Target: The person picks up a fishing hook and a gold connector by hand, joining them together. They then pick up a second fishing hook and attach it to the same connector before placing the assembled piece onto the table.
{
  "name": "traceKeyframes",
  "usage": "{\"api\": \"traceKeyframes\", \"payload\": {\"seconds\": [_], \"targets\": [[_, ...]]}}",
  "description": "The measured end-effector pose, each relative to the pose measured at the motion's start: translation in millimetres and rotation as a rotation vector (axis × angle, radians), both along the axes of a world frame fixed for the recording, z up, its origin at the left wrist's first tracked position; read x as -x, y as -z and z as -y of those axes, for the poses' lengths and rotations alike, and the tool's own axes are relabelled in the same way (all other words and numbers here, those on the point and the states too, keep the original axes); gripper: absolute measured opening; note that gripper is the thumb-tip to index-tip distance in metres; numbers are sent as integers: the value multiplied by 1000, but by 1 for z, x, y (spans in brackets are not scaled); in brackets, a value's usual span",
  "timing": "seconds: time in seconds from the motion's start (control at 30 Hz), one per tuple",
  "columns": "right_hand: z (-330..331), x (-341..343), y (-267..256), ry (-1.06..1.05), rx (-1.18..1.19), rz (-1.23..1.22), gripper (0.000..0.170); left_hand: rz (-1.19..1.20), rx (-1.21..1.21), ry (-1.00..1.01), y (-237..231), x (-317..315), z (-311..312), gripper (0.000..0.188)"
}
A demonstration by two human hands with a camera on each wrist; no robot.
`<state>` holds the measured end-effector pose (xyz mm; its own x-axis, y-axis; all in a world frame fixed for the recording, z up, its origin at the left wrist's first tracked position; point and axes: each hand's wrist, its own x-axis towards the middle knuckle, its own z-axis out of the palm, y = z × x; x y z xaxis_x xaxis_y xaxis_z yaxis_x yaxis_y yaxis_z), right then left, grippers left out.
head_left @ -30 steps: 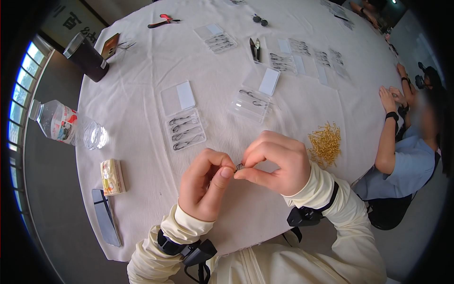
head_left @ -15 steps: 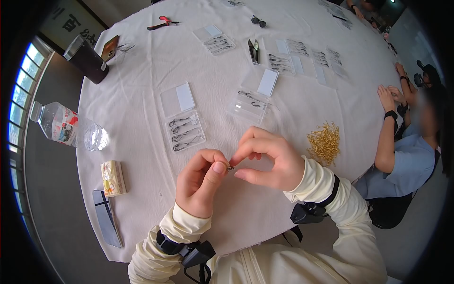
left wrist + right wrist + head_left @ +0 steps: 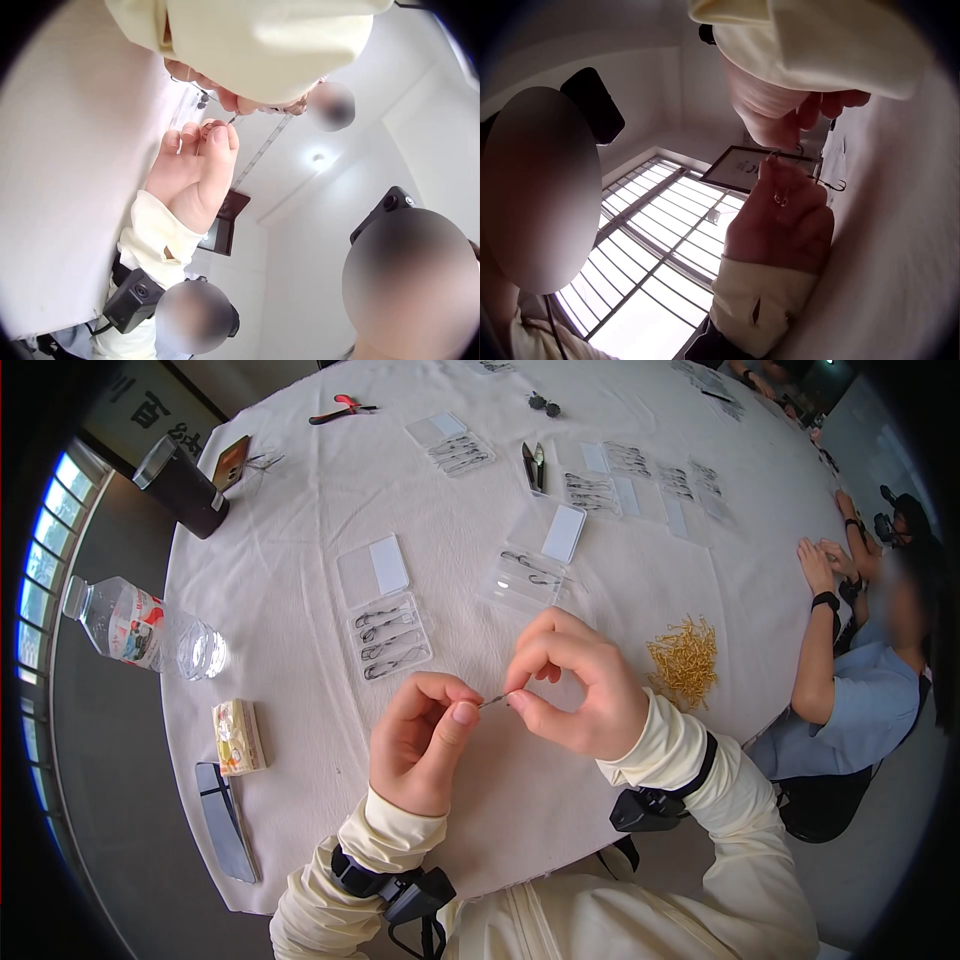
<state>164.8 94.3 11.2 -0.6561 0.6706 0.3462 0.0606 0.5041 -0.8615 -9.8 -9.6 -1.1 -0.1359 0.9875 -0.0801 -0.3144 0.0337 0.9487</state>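
My left hand [image 3: 415,745] pinches a small dark fish hook [image 3: 495,701] between thumb and forefinger over the near part of the table. My right hand [image 3: 585,690] pinches its other end, and a short thin length shows between the two fingertips. In the right wrist view a curved hook [image 3: 841,185] juts out beside the left hand [image 3: 780,217], where small metal loops also show. Beyond the hands lie an open clear box [image 3: 392,635] with several dark hooks and another open box [image 3: 525,580] holding a few. A pile of gold-coloured metal pieces [image 3: 684,662] lies right of my right hand.
Farther back are more hook boxes [image 3: 462,452], dark-bladed snips [image 3: 534,467] and red-handled pliers [image 3: 343,408]. Along the left stand a water bottle [image 3: 140,625], a dark tumbler [image 3: 182,488], a tissue pack [image 3: 237,737] and a phone [image 3: 226,820]. A person [image 3: 850,705] sits at right.
The right hand lets go, its thumb and forefinger part, then it pinches the hook again. Both hands have drawn slightly apart, with a thin dark length now showing between them.
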Motion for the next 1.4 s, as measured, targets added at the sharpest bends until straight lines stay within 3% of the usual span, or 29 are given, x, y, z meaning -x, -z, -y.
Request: {"api": "traceKeyframes", "payload": {"seconds": [0.5, 0.57, 0.67, 1.0, 1.17, 1.4], "targets": [[8, 5, -4, 99, -451, -48, 24, -255, -50, -10, -1, -7, -2, 11], [8, 6, -4, 118, -483, -58, 25, -468, -160, -74, 0, -5, -3, 13], [8, 6, -5, 150, -531, -69, 26, -580, -249, -110, -4, -6, -4, 14], [11, 7, -3, 177, -599, -98, 28, -502, -244, -160, -4, -11, -3, 11], [11, 6, -3, 184, -583, -91, 27, -153, -139, -135, -10, -13, -1, 5], [6, -2, -6, 241, -511, -61, 24, -153, -76, -124, -13, -9, -1, 11]]}}
